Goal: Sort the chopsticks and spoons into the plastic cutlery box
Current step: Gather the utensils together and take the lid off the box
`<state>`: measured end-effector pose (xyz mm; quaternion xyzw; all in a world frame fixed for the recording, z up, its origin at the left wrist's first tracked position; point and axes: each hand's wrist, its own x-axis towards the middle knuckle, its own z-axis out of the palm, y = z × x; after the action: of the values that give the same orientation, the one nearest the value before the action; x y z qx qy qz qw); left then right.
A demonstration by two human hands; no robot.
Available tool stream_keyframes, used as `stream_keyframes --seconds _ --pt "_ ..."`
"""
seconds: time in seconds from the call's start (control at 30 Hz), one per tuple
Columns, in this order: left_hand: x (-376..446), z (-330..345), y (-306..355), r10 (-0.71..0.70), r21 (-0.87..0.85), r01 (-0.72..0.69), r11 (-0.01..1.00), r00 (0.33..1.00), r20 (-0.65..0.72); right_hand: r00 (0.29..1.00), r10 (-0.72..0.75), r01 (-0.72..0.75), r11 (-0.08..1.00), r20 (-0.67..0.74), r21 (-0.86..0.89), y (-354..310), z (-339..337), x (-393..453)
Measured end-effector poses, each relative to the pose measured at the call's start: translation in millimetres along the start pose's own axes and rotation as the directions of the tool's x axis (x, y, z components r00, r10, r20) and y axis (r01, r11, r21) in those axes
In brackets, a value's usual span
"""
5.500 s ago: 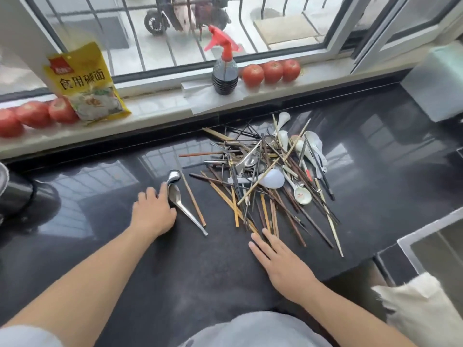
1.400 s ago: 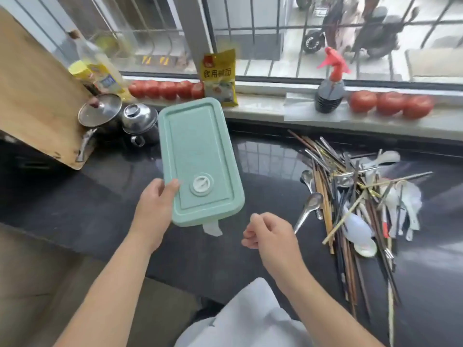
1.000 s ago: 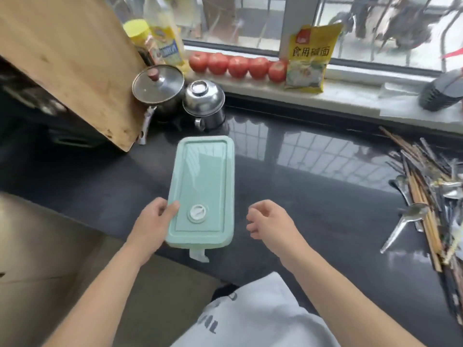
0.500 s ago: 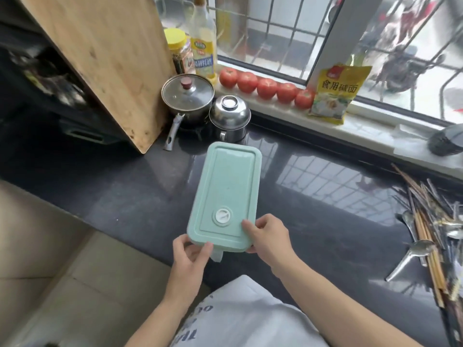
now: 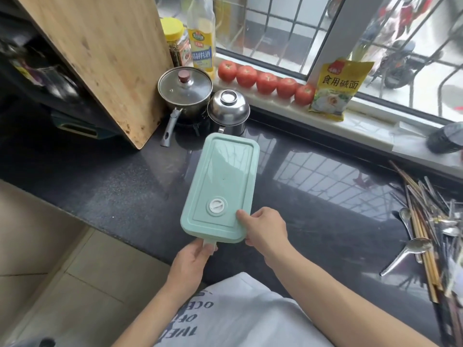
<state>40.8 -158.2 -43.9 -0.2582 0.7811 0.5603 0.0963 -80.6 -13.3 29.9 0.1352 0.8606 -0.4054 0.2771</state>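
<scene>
**Box down, lid about to come off**

The box [image 5: 221,189] is lying lengthwise on the dark surface [image 5: 313,209], its near end hanging just past the front edge, lid on. The left hand [image 5: 191,256] is pinching the pale tab [image 5: 209,242] sticking out under that near end, which I'd guess is the latch or pull for opening. The right hand [image 5: 265,229] is gripping the near right corner, thumb lying on top of the lid, probably to steady the box while the tab is being worked. Nothing is going in yet; the box is shut.

The chopsticks [image 5: 426,246] and spoons [image 5: 406,251] are waiting in a tangled heap well off to the right, at the frame's edge.

Behind the box a pot [image 5: 185,92] and a steel bowl [image 5: 228,108] are sitting close together, a wooden board [image 5: 100,58] is leaning on the left, and tomatoes [image 5: 265,82] are lining the sill beside a yellow packet [image 5: 338,88].
</scene>
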Motion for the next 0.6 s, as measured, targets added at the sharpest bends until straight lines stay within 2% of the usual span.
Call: stream_keyframes --seconds 0.1,0.13,0.2,0.3,0.33,0.4,0.43,0.47,0.53,0.6 --pt "1.7 0.4 -1.1 -0.016 0.013 0.016 1.000 1.000 0.012 0.999 -0.016 0.015 0.999 0.032 0.028 -5.2 -4.1 -2.8" --pt "2.4 -0.2 -1.7 -0.024 0.011 0.024 1.000 1.000 0.018 0.997 -0.021 0.015 0.996 0.072 0.084 -8.7 -6.5 -4.4" --pt "2.9 -1.8 -2.5 -0.020 0.008 0.020 1.000 0.999 0.026 0.976 -0.070 0.005 0.954 0.205 0.301 -17.7 -10.4 -4.1" --pt "1.7 -3.7 1.2 -0.028 0.046 0.026 0.999 0.998 0.059 0.915 -0.237 -0.025 0.774 0.326 0.632 -41.8 -34.0 -7.2" --pt "1.7 -4.6 2.7 -0.041 0.039 0.038 0.999 0.997 0.070 0.901 -0.292 -0.022 0.706 0.320 0.708 -49.9 -45.7 -7.4" --pt "-0.2 -6.5 3.6 -0.052 -0.043 0.055 0.998 0.996 0.069 0.915 -0.348 0.055 0.608 0.204 0.792 -55.9 -71.4 -1.0" --pt "-2.3 -8.0 4.2 -0.054 -0.107 0.057 0.993 0.998 0.037 0.937 -0.340 0.152 0.602 0.080 0.784 -52.9 -82.7 5.0" --pt "-3.5 -10.1 3.2 -0.059 -0.161 0.054 0.985 0.998 -0.022 0.942 -0.327 0.286 0.661 -0.077 0.694 -47.8 -93.7 10.8" --pt "-5.3 -16.0 1.6 -0.065 -0.210 0.034 0.977 0.987 -0.143 0.874 -0.338 0.458 0.815 -0.350 0.354 -26.8 -112.3 21.7" --pt "-5.6 -21.3 1.4 -0.062 -0.183 0.025 0.983 0.977 -0.203 0.819 -0.385 0.475 0.871 -0.426 0.127 3.0 -125.8 28.7"
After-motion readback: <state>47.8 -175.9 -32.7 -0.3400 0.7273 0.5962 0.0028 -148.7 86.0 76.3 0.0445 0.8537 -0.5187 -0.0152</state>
